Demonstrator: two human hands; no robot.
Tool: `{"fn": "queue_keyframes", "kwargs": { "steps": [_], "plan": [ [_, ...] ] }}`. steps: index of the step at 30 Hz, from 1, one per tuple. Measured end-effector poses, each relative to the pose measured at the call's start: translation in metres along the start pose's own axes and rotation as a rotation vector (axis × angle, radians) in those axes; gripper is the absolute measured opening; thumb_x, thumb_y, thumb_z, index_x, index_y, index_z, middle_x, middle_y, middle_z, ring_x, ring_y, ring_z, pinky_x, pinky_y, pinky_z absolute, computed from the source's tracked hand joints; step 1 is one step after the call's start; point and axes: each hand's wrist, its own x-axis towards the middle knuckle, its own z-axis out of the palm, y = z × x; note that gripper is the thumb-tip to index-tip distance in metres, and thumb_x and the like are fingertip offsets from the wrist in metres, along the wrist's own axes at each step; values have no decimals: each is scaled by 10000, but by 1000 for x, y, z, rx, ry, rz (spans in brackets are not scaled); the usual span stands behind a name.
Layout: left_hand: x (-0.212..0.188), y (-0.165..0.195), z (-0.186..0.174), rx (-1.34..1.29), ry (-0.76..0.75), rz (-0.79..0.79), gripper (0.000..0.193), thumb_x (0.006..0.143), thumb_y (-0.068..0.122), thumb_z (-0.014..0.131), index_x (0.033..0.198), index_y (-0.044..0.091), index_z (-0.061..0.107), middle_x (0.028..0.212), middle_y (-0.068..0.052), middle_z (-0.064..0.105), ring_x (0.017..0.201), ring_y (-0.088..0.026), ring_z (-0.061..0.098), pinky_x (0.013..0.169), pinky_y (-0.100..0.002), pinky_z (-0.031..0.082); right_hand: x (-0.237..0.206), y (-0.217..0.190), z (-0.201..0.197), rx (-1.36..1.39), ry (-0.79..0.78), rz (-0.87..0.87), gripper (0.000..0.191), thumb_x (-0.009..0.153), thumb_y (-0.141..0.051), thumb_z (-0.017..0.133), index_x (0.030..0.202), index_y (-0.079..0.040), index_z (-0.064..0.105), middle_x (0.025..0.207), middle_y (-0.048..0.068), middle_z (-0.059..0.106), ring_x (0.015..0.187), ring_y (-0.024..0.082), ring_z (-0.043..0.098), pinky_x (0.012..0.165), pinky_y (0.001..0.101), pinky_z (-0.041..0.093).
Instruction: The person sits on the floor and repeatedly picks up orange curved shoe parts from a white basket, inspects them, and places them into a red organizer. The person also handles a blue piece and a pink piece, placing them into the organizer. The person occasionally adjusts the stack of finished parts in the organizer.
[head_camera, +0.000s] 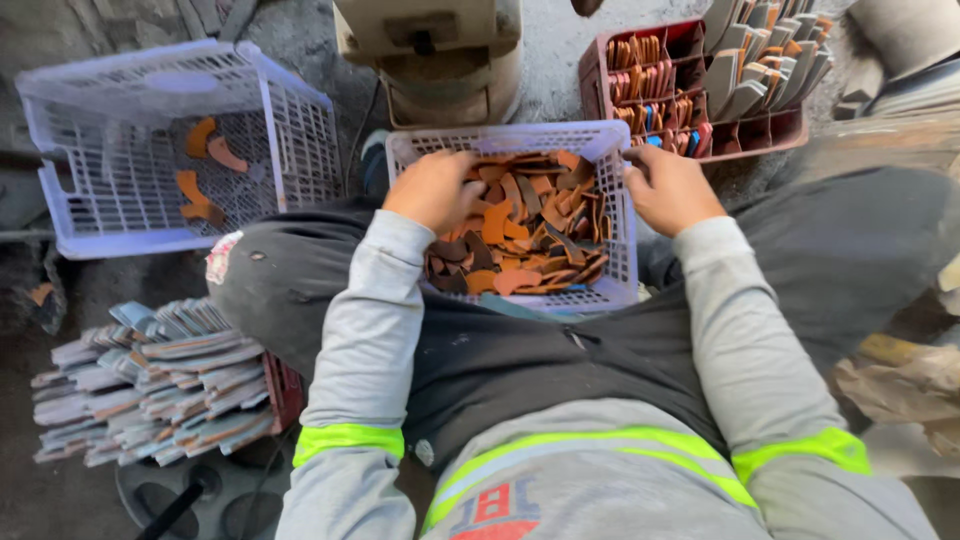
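Dozens of thin, light, flexible brown leather pieces are sifted in a lilac basket, left hand curled among them, right hand clasping the rim, the best hold being judged a flat pinch.

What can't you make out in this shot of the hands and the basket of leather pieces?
- Head view: fingertips of the left hand and right hand are curled out of sight, so any grip is unclear.
- Lower layers in the basket are covered by the top leather pieces.
- The red tray and machine are cut off by the top edge.
- The grey stack runs off the left edge.
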Motion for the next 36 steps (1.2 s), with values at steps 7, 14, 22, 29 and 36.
{"fn": "queue_keyframes", "kwargs": {
  "steps": [7,14,22,29,36],
  "plan": [
    [1,19,-5,-216,107,173,362,981,237,686,1268,30,604,1108,-217,684,1056,-434,636,899,-503,506,1,0,4,-37,-148,60,353,981,-292,607,1196,-37,723,1065,264,723,1002,440,692,929,481,533],
    [21,3,64,-165,-81,0,325,922,239,700,1202,74,691,1040,-248,725,985,-444,671,907,-506,528,25,73,82,-74,-301,133,328,931,-234,619,1142,-6,725,1063,284,713,1039,462,668,946,505,524],
    [31,-58,168,71,-677,-501,337,903,158,662,1228,87,711,1112,-246,722,996,-391,691,857,-471,571,53,71,77,60,-325,-24,305,968,-190,577,1192,-60,738,1060,274,709,1026,463,662,935,508,518],
    [55,-34,197,137,-263,-428,434,848,96,649,1273,180,674,1314,-82,621,1191,-355,564,755,-653,517,66,52,66,101,-350,-128,326,956,-187,598,1205,-1,696,1019,280,710,972,461,674,882,517,522],
    [73,-30,207,131,-264,-448,290,951,239,675,1235,181,670,1352,-124,609,1347,-347,521,1092,-502,453,70,56,67,152,-437,-3,384,951,-194,585,1286,-18,650,996,266,732,985,438,692,913,497,522]
  ]
}}
